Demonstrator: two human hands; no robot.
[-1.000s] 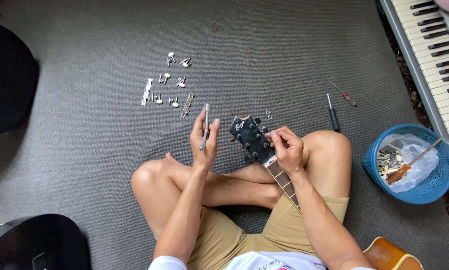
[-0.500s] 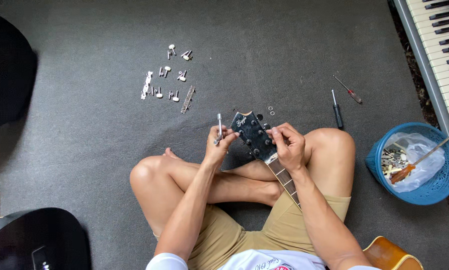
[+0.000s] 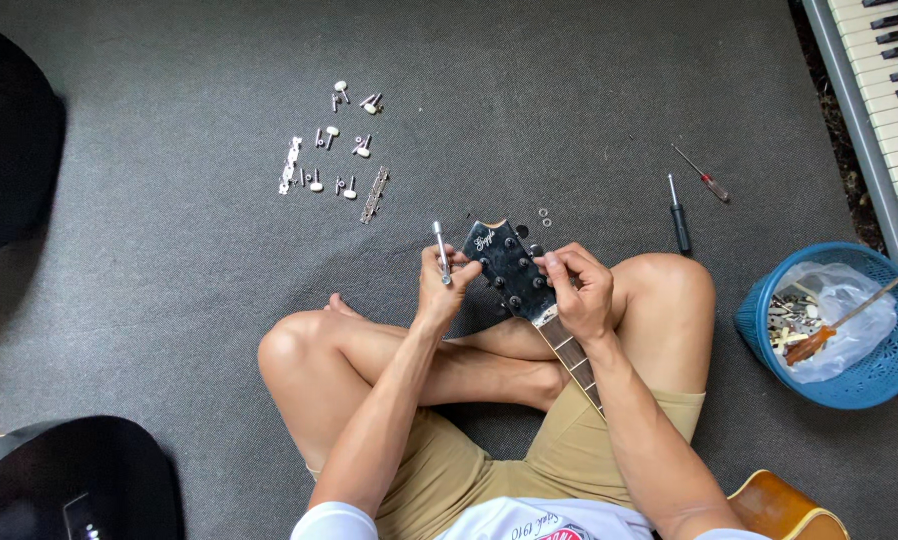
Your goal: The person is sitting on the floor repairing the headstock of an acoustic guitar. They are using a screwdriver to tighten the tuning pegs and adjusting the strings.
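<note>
The black guitar headstock (image 3: pixel 506 265) is held over the crossed legs, its neck (image 3: pixel 569 350) running back toward the body. It is gripped at its right edge by the right hand (image 3: pixel 577 290); a slim silver tool (image 3: pixel 441 252) is pinched upright in the left hand (image 3: pixel 447 285) — just beside the headstock. Tuning pegs (image 3: pixel 334 150) are scattered on the grey carpet (image 3: pixel 169 250) — two screwdrivers (image 3: pixel 691 200) nearby.

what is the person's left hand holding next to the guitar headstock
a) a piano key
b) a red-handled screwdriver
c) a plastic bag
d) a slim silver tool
d: the left hand grips a slim silver tool pointing up beside the black headstock, which the right hand steadies; the red-handled screwdriver lies on the grey carpet.
</note>
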